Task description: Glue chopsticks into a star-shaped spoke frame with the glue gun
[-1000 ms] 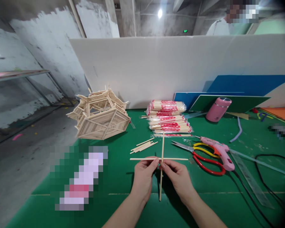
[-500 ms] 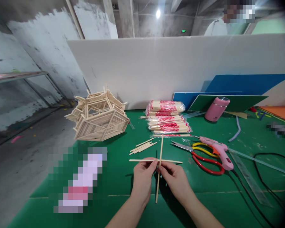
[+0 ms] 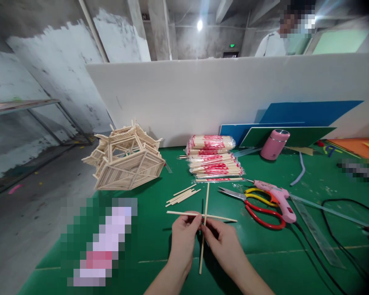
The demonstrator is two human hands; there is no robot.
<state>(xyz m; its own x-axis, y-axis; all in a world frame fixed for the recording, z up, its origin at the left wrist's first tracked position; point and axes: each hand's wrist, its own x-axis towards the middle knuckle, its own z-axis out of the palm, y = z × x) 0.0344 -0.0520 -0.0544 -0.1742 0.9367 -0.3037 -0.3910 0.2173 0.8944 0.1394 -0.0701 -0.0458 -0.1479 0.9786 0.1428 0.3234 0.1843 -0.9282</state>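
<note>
Two wooden chopsticks form a cross between my hands above the table. My left hand [image 3: 184, 235] is closed, pinching the crosswise chopstick [image 3: 180, 213] close to the crossing. That stick slopes slightly down to the right. My right hand [image 3: 223, 237] is closed too, its thumb and fingers pressed on the lengthwise chopstick [image 3: 207, 199] just below the crossing. This second stick lies over the first and points away from me. Fingers partly hide the joint, so I cannot tell whether the sticks are fixed together. Short cut sticks [image 3: 183, 197] lie just beyond my left hand.
Bundles of plastic-wrapped chopsticks [image 3: 217, 164] lie at the back. Scissors [image 3: 264, 215] and a pink glue gun [image 3: 279, 198] with a cord are on the right, near a pink bottle [image 3: 275, 144]. A stick-built model [image 3: 130, 164] stands back left. Beyond the white board [image 3: 172, 94] is a person.
The whole view has shifted slightly, with the table lower in it. The crosswise chopstick now tilts more, its right end nearer me. Both hands keep their pinch at the crossing.
</note>
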